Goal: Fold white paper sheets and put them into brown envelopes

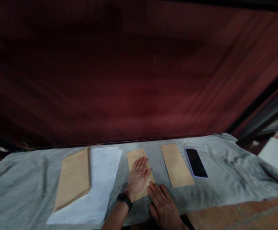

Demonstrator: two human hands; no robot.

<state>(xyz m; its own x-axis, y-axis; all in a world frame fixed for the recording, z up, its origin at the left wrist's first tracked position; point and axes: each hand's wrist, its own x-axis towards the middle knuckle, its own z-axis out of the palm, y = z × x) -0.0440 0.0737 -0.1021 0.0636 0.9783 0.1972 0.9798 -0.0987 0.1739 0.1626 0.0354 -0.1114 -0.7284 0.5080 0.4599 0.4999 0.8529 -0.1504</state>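
My left hand [138, 177] lies flat, fingers stretched out, on a tan envelope [135, 156] in the middle of the grey cloth [236, 172]. A black band sits on that wrist. My right hand [164, 204] rests flat beside it, fingers spread, its fingertips touching the envelope's lower right corner. A second tan envelope [176, 164] lies just to the right, apart from both hands.
A stack of tan envelopes [73, 177] lies on white sheets of paper [100, 182] at the left. A dark phone [196, 162] lies face up right of the second envelope. A dark red curtain [139, 73] hangs behind. A white object [276, 156] sits at far right.
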